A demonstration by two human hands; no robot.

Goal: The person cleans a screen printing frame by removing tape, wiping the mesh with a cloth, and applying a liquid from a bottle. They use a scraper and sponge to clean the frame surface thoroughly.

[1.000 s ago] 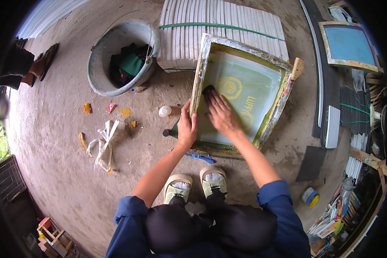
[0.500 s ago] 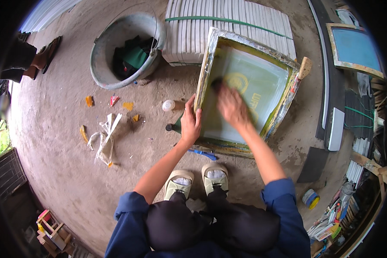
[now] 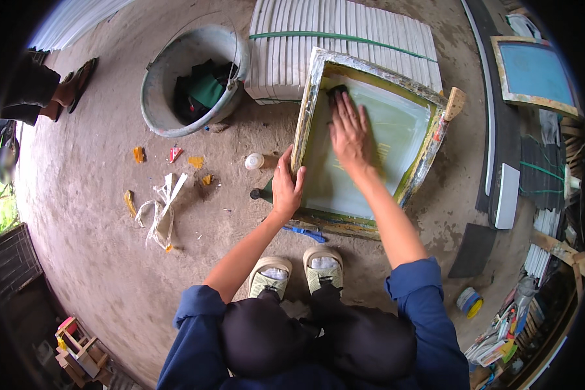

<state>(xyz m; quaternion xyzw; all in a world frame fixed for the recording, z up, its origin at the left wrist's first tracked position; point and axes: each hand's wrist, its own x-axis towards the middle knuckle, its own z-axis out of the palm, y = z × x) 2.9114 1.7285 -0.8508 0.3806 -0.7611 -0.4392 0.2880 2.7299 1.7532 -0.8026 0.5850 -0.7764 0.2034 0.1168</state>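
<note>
A silkscreen frame [image 3: 406,190] with green-yellow mesh leans tilted in front of me, its far side near a strapped stack of white boards [image 3: 344,16]. My left hand [image 3: 287,187] is closed round the frame's left rail, thumb on the inner side. On the mesh, toward its upper left, my right hand [image 3: 351,135] lies with fingers stretched over a small dark cloth [image 3: 337,90], pressing it to the surface. Most of the cloth is hidden beneath the fingers. Yellow printed lettering shows beside my right wrist. Just left of my left hand stand a small capped bottle [image 3: 254,160] and a dark green bottle [image 3: 259,194], partly covered.
A grey bucket [image 3: 151,97] holding dark and green cloths stands at the far left. White plastic strips [image 3: 161,214] and orange scraps litter the floor. A blue tool [image 3: 305,233] lies before my feet. At right are a blue-meshed frame [image 3: 536,71] and a tin [image 3: 469,301].
My right hand has slid up the mesh with the cloth, toward the far-left corner, its fingers now straighter. The left hand keeps its hold on the frame.
</note>
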